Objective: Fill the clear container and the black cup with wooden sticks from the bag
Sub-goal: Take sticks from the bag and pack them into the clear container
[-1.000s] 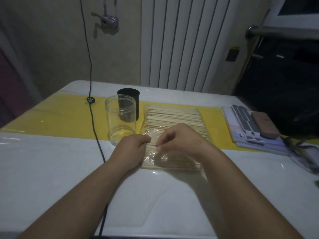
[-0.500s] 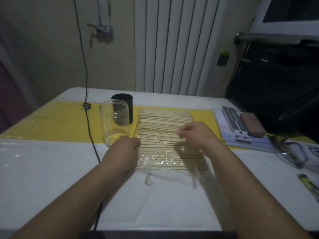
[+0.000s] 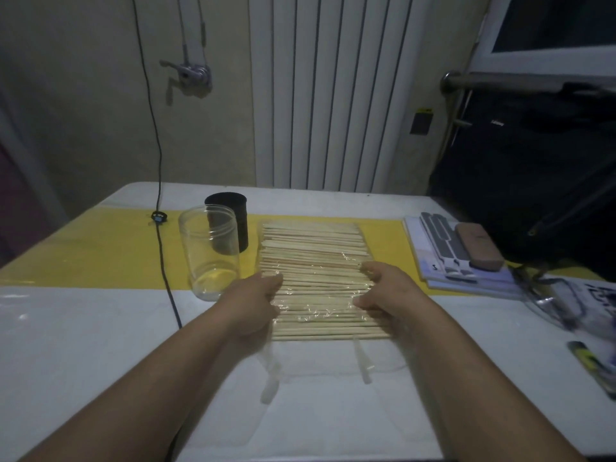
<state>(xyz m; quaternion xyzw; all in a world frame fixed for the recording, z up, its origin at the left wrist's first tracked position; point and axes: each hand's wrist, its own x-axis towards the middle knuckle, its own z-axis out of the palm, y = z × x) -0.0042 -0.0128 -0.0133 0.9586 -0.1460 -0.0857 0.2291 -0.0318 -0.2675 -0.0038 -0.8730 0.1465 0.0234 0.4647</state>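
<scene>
Right hand (image 3: 388, 291) slid rightward along the bag (image 3: 313, 248).

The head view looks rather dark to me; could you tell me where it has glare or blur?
Head view: dim overall; small glints on the bag film; a faint sheen on the table at left; papers at the right edge are smeared.

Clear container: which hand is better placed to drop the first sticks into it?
Likely left. The left hand holds the bag at its left edge, right beside the clear container; the right hand holds the opposite edge, the whole bag between.
</scene>
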